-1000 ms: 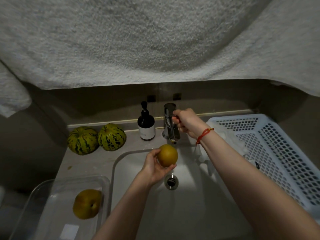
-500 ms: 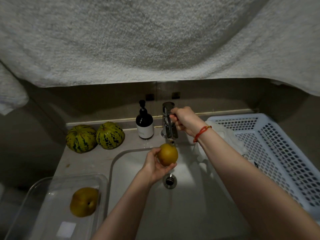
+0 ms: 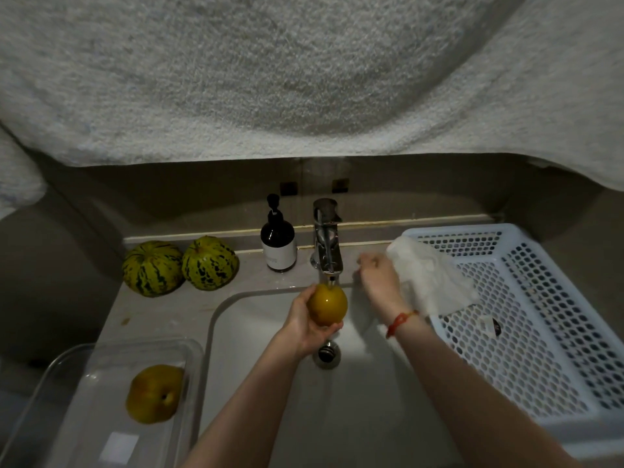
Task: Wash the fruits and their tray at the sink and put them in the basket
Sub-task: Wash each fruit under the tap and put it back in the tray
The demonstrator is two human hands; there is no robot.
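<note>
My left hand [image 3: 302, 324] holds a round yellow-brown fruit [image 3: 327, 304] right under the spout of the chrome faucet [image 3: 326, 244], over the white sink [image 3: 256, 332]. Water runs onto the fruit, and its skin looks wet. My right hand [image 3: 378, 278] is blurred, just right of the faucet, off the handle and with nothing in it. A second yellow-brown fruit [image 3: 155, 393] lies in the clear plastic tray [image 3: 111, 444] at the lower left. The white perforated basket [image 3: 526, 332] stands to the right of the sink.
Two green-striped melons [image 3: 180, 266] sit on the counter at the back left. A dark pump bottle [image 3: 277, 246] stands left of the faucet. A white cloth or bag [image 3: 429, 275] hangs over the basket's near corner. A grey towel [image 3: 304, 79] fills the top.
My right hand has let go of the faucet handle and dropped to the right of the faucet. Water now runs onto the fruit, which my left hand has raised to the spout.
</note>
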